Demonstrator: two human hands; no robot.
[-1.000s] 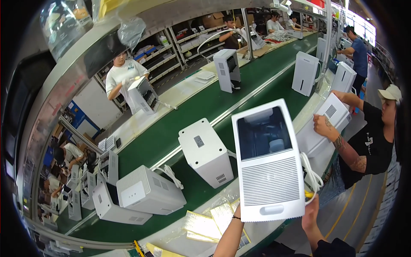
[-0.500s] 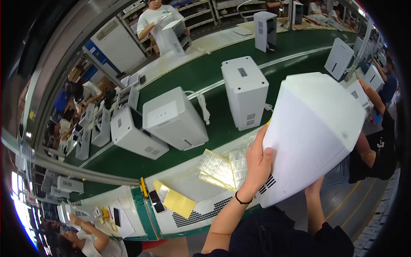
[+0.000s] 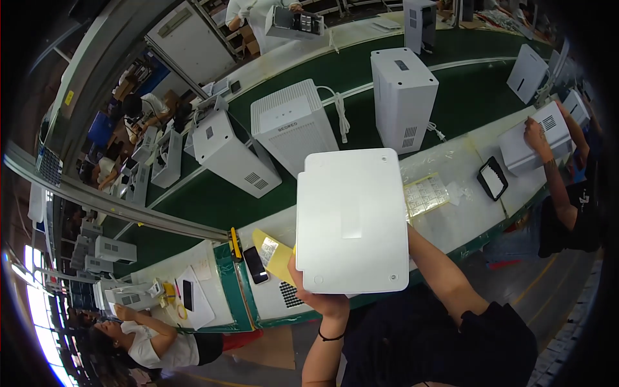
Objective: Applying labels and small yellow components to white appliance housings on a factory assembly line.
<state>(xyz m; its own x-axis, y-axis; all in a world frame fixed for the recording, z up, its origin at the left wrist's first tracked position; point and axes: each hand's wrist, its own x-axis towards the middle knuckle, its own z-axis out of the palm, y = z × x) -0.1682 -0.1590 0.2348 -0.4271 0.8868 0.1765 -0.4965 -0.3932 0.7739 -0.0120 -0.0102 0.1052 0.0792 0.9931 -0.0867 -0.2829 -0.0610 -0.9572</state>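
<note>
A white box-shaped appliance is held up in front of me, clear of the bench. Its flat panel faces me, with rounded corners, small round marks near the corners and a shallow rectangle in the middle. My left hand is closed around the lower left corner, thumb along the side. From the right, my other forearm reaches behind the appliance; only the wrist end of my right hand shows, its fingers hidden. Close behind stand a ribbed white appliance with a cable and a tall white appliance with vents.
On the bench lie yellow-backed label sheets, a yellow sheet, a phone and a black-framed part. A green conveyor runs beyond, carrying several white appliances. A co-worker's hand rests on another appliance at right.
The appliance in my hands has turned from a tilted pose to face me squarely and moved left. My view has shifted. The co-worker opposite has tipped their unit onto its side.
</note>
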